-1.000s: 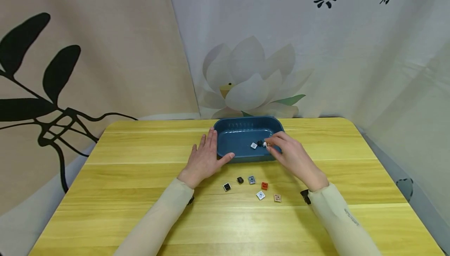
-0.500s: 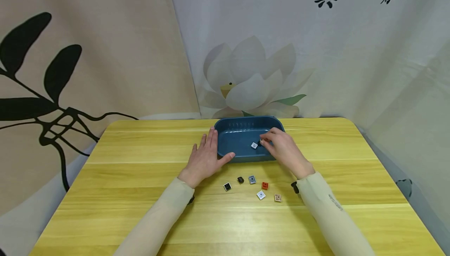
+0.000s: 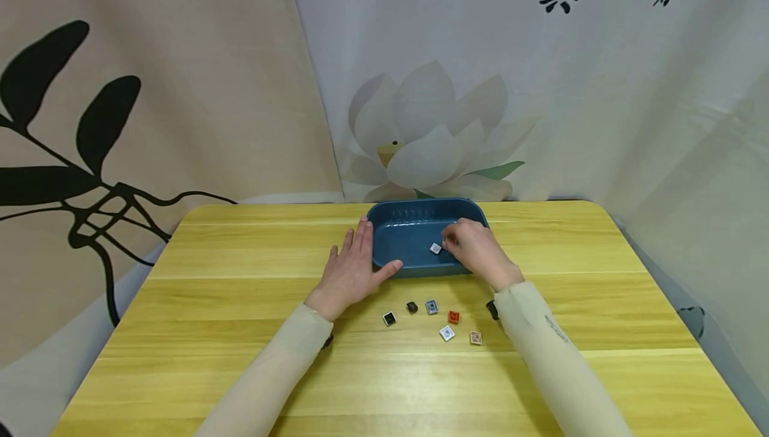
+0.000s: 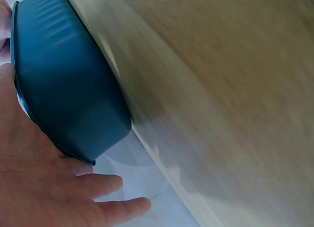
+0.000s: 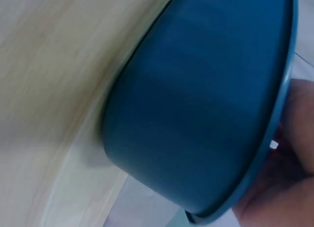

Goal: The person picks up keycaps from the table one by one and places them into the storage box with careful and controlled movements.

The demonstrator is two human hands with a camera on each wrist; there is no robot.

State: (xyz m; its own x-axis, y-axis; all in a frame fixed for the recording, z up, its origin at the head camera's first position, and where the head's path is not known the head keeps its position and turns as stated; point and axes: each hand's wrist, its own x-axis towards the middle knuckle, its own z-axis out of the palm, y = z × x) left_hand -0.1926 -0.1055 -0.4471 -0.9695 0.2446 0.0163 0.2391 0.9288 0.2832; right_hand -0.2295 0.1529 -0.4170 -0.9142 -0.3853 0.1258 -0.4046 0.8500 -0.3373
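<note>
Beige cloth backdrop (image 3: 210, 77): hangs behind the bench on my left, printed with broad black leaves (image 3: 108, 120).
Yellow wood-grained bench (image 3: 240, 330): lies beneath both my forearms, each in a pale sleeve.
Left hand (image 3: 348, 273): grasps nothing; fingers straight, resting against the left end of the glossy dark-blue rectangular tray (image 3: 399, 230), thumb at its near left corner.
Black square piece with pale rim (image 3: 389, 319): leftmost of six small pieces lying on the bench, on my side of the tray.
Small dark rounded piece (image 3: 411, 307): right of the black square, slightly farther from me.
Tray placement: near the bench's far edge, between my hands.
Grey-blue square piece (image 3: 431, 307): on the bench, just right of the dark rounded one.
White square piece inside the tray (image 3: 435, 248): on its floor, just left of my right fingertips.
White square piece on the bench (image 3: 447, 333): nearer me than the grey-blue one.
Red squarish piece (image 3: 453, 317): just beyond that white one.
Beige square piece (image 3: 476, 338): rightmost of the six.
Right hand (image 3: 478, 250): crosses the tray's near right corner, fingers bent, fingertips low inside; I cannot tell whether they pinch anything.
</note>
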